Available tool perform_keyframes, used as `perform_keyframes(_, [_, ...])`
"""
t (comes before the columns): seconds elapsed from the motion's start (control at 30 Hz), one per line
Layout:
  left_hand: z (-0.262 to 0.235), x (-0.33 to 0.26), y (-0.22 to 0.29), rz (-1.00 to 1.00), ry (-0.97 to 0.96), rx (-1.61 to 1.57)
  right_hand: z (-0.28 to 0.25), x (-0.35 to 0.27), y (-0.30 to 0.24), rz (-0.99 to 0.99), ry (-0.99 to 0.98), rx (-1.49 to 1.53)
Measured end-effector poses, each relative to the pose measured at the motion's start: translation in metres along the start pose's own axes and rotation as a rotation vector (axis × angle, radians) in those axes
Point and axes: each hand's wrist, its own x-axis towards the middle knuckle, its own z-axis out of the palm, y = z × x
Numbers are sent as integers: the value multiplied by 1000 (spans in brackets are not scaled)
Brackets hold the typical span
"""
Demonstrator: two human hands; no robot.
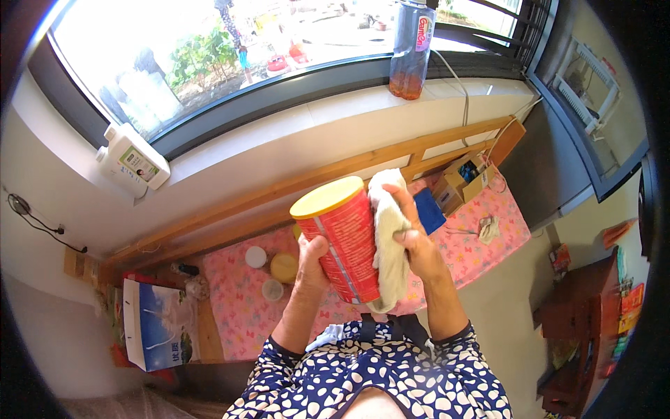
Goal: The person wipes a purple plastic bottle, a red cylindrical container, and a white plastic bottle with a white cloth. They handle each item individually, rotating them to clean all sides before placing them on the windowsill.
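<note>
A large red canister (340, 237) with a yellow lid (326, 198) is held up in front of me, tilted a little. My left hand (311, 262) grips its left side, with the thumb across the printed wall and the other fingers hidden behind. Against the canister's right side lies a whitish cloth (391, 244). My right hand (419, 244) is closed on this cloth, its thumb and fingers pressing into the folds. Below, on a pink patterned cover (237, 300), stand a white round lid (255, 257), a yellowish round tub (284, 267) and a small clear container (272, 290).
A bottle with reddish contents (408, 59) and a white jug (136, 157) stand on the windowsill (279, 122). On the bed's right are an open cardboard box (457, 185), a blue flat item (428, 211) and a small cloth (488, 230). A paper bag (160, 325) stands left.
</note>
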Motion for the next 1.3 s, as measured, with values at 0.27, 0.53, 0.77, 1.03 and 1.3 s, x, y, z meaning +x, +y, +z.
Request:
perform_keyframes(0.27, [-16, 3, 26, 46, -261, 39, -19, -8, 15, 98, 287, -103])
perform_keyframes(0.53, [-28, 2, 0, -207, -310, -181, -19, 6, 37, -72, 144, -252])
perform_keyframes(0.77, [-24, 7, 8, -151, -283, -175, -14, 11, 22, -23, 303, -311])
perform_keyframes(1.03, [-26, 10, 5, -95, -407, -29, -20, 17, 30, 11, 182, -370])
perform_keyframes(1.3, [-2, 12, 18, 178, -174, -105, -34, -8, 45, 146, 184, 255])
